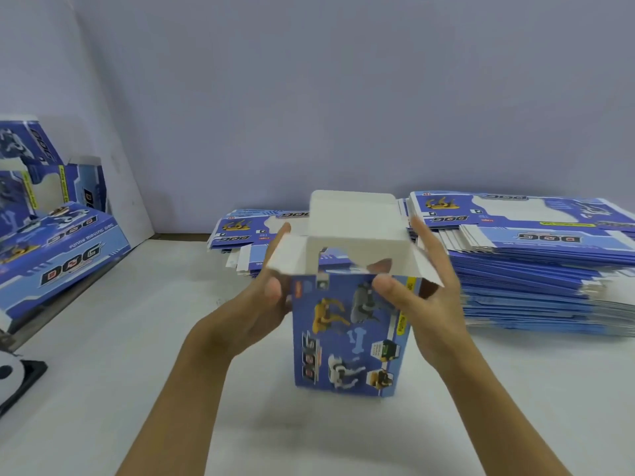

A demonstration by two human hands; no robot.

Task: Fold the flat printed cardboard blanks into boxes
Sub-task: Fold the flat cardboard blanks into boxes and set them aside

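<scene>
Count: one half-folded box (347, 334), two stacks of flat blanks, three or so folded boxes, two hands.
Box: stands upright on the white tabletop (137, 338) at the centre, between the hands; blue print with yellow, grey and white toy dogs, a bone and the word DOG on the near face.
Box inside: open at the top, white inside, nothing visible in it; the white lid flap (354, 214) stands up at 12 o'clock, side flaps spread outward.
Left hand (261, 304): grip curled round the box's left upper edge, thumb on the near face, fingers behind the left flap.
Right hand (426, 300): thumb presses the near face at the rim, fingers straight and spread behind the right flap.
Small stack of blanks (240, 231): at 11 o'clock, behind the box.
Large stack of blanks (536, 269): at 2 o'clock, fanned and tall.
Folded boxes (51, 242): at 9 to 10 o'clock, piled and tilted against the wall.
</scene>
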